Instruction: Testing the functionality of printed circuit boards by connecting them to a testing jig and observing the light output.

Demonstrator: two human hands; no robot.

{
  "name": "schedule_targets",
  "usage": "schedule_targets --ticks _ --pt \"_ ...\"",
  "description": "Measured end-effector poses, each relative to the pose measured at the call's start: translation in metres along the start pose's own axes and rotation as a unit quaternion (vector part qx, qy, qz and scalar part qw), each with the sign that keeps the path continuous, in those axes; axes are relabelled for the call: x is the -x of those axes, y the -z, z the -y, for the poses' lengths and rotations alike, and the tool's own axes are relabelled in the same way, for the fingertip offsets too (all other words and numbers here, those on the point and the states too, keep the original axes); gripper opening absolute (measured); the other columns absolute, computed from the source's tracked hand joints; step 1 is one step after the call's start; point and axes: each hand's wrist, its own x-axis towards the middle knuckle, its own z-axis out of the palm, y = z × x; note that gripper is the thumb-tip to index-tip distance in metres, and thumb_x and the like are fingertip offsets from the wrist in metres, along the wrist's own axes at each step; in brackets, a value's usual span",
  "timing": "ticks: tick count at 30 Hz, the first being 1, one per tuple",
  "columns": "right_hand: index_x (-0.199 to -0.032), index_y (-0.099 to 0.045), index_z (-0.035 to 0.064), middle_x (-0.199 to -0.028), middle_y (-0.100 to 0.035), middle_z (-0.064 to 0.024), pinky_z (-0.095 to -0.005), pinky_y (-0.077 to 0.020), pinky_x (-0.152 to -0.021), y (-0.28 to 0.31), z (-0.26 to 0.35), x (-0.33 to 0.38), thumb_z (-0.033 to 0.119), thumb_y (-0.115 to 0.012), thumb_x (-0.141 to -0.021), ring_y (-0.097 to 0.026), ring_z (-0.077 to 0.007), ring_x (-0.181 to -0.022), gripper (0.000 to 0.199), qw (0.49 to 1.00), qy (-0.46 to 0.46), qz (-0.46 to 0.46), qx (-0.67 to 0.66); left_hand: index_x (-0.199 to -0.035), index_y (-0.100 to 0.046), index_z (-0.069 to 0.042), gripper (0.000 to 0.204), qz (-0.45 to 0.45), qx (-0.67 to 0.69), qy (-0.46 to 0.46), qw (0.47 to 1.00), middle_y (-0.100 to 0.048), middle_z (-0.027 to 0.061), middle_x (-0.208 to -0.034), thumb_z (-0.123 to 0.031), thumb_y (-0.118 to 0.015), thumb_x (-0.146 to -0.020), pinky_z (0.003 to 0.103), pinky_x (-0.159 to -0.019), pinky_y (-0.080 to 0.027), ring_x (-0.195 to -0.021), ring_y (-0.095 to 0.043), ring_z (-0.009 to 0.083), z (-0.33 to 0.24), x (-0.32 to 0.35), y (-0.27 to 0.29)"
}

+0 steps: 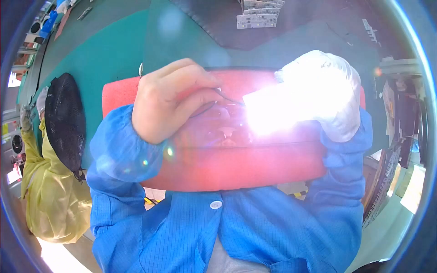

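My left hand (173,98), bare, is closed in a pinch on a thin dark wire (227,97). The wire runs right toward a glowing white light panel (268,109), and glare hides where it joins. Inside a white glove, my right hand (325,86) holds the panel; its fingers are mostly washed out by the light. Both hands are over a red foam block (236,168) with a dark, shiny middle, where small shapes are blurred by glare.
A green mat (116,50) covers the table. Several printed circuit boards (257,20) lie on a dark sheet at the far side; more strips (371,32) lie at far right. At left are a black mesh oval (66,123) and a person in yellow (57,186).
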Motion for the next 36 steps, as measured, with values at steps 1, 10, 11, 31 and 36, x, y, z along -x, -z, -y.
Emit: schedule_targets --ticks 1,10,11,31,36 --pt "-0.093 -0.062 -0.0036 -0.083 -0.066 -0.0127 -0.0287 -0.0523 -0.062 0.001 -0.006 -0.003 0.009 -0.074 -0.061 -0.065 -0.019 -0.073 0.036 0.998 0.03 0.011 0.049 -0.085 -0.064 -0.002 0.017 0.002 0.006 0.003 1.0 -0.06 0.0091 -0.077 0.001 -0.07 -0.069 0.029 -0.061 -0.048 -0.07 -0.061 0.0238 0.002 -0.001 0.0" --pt "-0.107 -0.06 0.0013 -0.058 -0.06 -0.008 -0.016 -0.0437 -0.033 -0.009 -0.031 -0.011 0.025 -0.058 -0.087 -0.055 -0.0074 -0.039 0.032 0.968 -0.241 -0.013 -0.071 -0.093 -0.063 0.0 0.013 -0.022 0.041 0.006 0.999 -0.062 0.0109 -0.08 -0.006 -0.064 -0.081 0.027 -0.063 -0.048 -0.07 -0.062 0.0206 0.025 -0.001 -0.012" --pt "-0.107 -0.059 0.0009 -0.059 -0.06 -0.0083 -0.0158 -0.0443 -0.033 -0.01 -0.032 -0.01 0.025 -0.058 -0.087 -0.056 -0.0074 -0.039 0.032 0.957 -0.266 -0.026 -0.111 -0.091 -0.064 0.0 0.011 -0.036 0.046 -0.011 0.998 -0.063 0.0104 -0.08 -0.005 -0.064 -0.081 0.026 -0.064 -0.048 -0.07 -0.062 0.0202 0.026 0.0 -0.011" --pt "-0.114 -0.052 -0.0047 -0.062 -0.062 -0.011 -0.0183 -0.0514 -0.041 -0.001 -0.024 -0.017 0.035 -0.056 -0.089 -0.06 -0.0113 -0.046 0.047 0.966 -0.223 -0.066 -0.116 -0.092 -0.06 0.007 0.015 -0.018 -0.02 -0.035 0.999 -0.058 0.0108 -0.078 -0.005 -0.06 -0.082 0.027 -0.066 -0.043 -0.072 -0.055 0.0167 0.011 -0.012 0.007" --pt "-0.108 -0.052 -0.0072 -0.065 -0.063 -0.0163 -0.0177 -0.0487 -0.037 -0.005 -0.004 -0.027 0.038 -0.055 -0.089 -0.06 -0.0126 -0.044 0.049 0.965 -0.222 -0.02 -0.137 -0.086 -0.064 -0.004 0.019 -0.01 -0.056 -0.041 0.998 -0.053 0.0054 -0.067 -0.008 -0.075 -0.071 0.026 -0.053 -0.042 -0.06 -0.054 0.015 0.013 -0.006 0.004"
